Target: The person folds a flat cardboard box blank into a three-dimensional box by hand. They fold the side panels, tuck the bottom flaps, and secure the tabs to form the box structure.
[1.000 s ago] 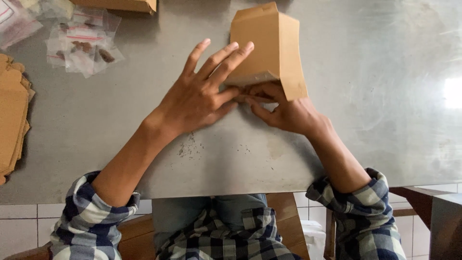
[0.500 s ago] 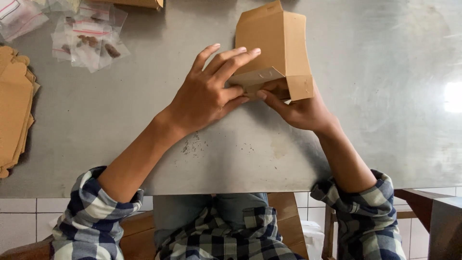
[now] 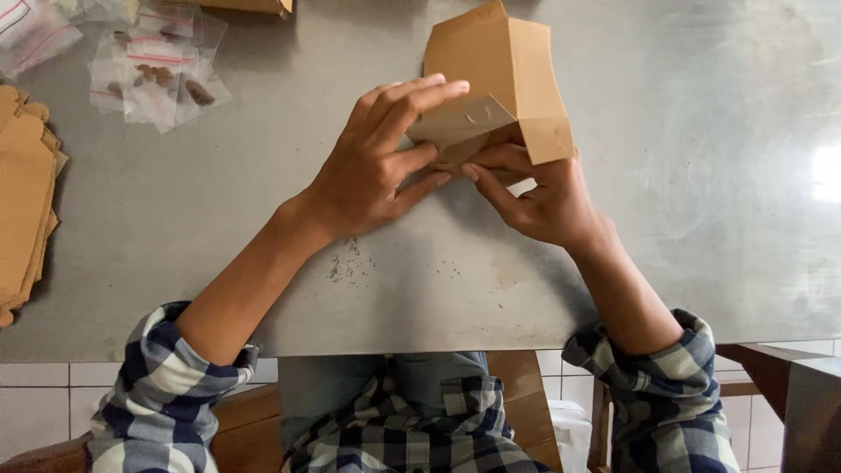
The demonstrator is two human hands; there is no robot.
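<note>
Left hand (image 3: 372,166) lies over the near end of the brown cardboard box (image 3: 499,83), fingers stretched out together across a folded flap, fingertips pressing on it. Right hand (image 3: 543,197) comes in from below, thumb and fingers pinching the box's lower edge, just under the flap, its fingertips touching the left hand's. The box sits half-folded, raised at a tilt, toward the far edge of the grey metal tabletop (image 3: 701,175), roughly midway along it. Both forearms reach in over the near edge, rolled plaid sleeves (image 3: 166,385) at the elbows. Outward now: a cluster of small clear plastic bags (image 3: 158,79) with dark bits inside lies near the far left corner, well apart from the hands. At the left edge, a stack of flat brown cardboard blanks (image 3: 26,193). A few crumbs (image 3: 350,263) dot the tabletop by the left wrist.
</note>
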